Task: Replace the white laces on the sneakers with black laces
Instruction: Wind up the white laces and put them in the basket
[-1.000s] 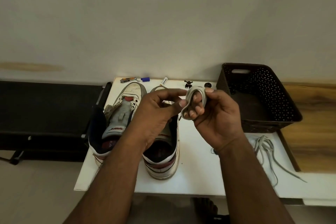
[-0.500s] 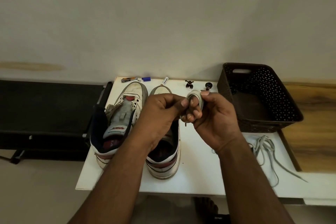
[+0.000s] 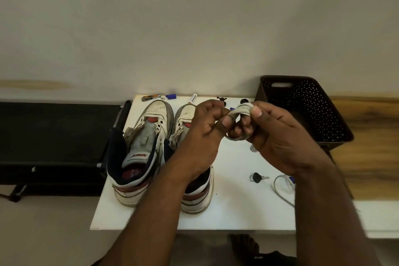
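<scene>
We have wound the white lace (image 3: 241, 112) tighter; both hands (image 3: 207, 127) (image 3: 278, 134) pinch it above the table (image 3: 237, 211), old laces nearly done.

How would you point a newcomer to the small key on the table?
Start at the white table and find the sneaker on the right of the pair. The key lies flat on bare tabletop right of that sneaker's heel, left of a loose white lace. Its black head and metal ring set it apart.
</scene>
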The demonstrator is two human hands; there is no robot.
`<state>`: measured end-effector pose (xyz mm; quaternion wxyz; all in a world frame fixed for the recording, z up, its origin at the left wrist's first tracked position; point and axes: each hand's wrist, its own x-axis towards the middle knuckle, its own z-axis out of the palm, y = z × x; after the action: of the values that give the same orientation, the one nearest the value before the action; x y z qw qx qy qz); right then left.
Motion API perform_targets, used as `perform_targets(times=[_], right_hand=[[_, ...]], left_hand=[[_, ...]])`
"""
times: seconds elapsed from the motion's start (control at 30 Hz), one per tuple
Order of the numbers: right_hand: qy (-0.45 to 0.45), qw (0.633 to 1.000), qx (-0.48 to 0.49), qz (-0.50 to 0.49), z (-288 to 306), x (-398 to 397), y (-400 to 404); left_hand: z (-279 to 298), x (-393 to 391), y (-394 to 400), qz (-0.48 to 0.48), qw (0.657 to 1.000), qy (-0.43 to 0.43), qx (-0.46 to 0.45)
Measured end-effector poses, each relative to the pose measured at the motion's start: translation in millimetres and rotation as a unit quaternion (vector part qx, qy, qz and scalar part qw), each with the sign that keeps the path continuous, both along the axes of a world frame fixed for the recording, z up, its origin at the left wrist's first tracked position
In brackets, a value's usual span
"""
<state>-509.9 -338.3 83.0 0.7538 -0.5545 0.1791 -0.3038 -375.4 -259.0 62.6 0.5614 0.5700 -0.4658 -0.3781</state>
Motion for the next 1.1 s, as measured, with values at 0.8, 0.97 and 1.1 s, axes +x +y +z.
perform_targets(times=[0.8,0.97,1.1], right_hand=[[0.197,0.962,-0.065,-0.179,0,-110,-101],[0.527,0.775,-0.347,-0.032,-17,-117,-151],[0.657,0.645,-0.380,0.086,-45,-108,-169]], left_hand=[[-51,-96,-53,0.021,0.959,-0.120,0.254],[-101,-95,-60,-0.019,0.842,-0.382,0.380],[-105,-101,-74,-0.035,0.791,-0.459,0.403]])
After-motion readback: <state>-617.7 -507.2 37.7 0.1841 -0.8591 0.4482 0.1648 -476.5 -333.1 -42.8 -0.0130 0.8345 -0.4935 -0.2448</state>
